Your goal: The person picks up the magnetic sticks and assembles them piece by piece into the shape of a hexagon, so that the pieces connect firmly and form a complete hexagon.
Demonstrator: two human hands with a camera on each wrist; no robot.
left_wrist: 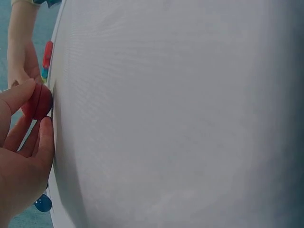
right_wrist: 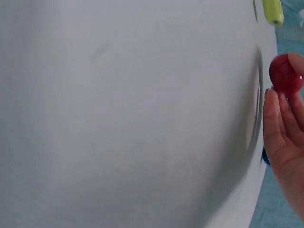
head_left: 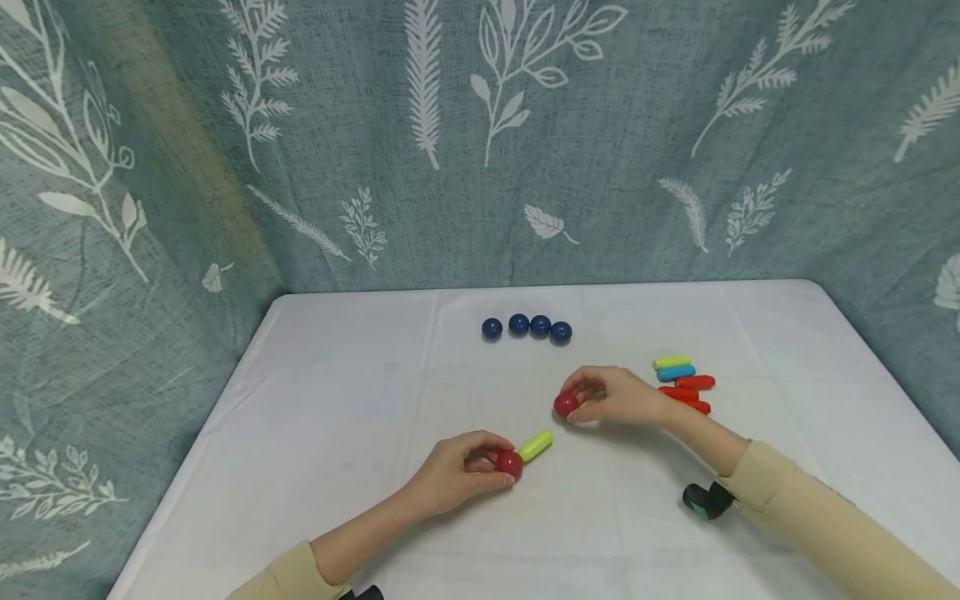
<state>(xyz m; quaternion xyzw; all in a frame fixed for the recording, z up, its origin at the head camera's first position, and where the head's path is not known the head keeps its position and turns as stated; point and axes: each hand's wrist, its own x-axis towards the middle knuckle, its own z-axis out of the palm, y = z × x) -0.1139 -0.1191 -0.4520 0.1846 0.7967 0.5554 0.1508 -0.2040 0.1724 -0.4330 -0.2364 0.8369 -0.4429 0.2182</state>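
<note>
My left hand (head_left: 461,471) pinches a red ball (head_left: 510,465) between thumb and fingers, low over the white cloth. Right beside that ball lies a yellow-green stick (head_left: 536,446), its near end overlapped by the ball in the head view. Farther back and to the right, my right hand (head_left: 615,396) grips a second red ball (head_left: 566,405) with thumb and fingertips. The left wrist view has the first red ball (left_wrist: 39,101) between thumb and fingers. In the right wrist view the other red ball (right_wrist: 286,75) sits at the fingertips, below the end of the yellow-green stick (right_wrist: 273,12).
Several dark blue balls (head_left: 519,325) stand in a row toward the back of the white-covered table (head_left: 360,375). To the right of the right hand lie a yellow-green stick (head_left: 672,362), a blue stick (head_left: 677,372) and red sticks (head_left: 695,382). A patterned curtain (head_left: 465,225) hangs behind.
</note>
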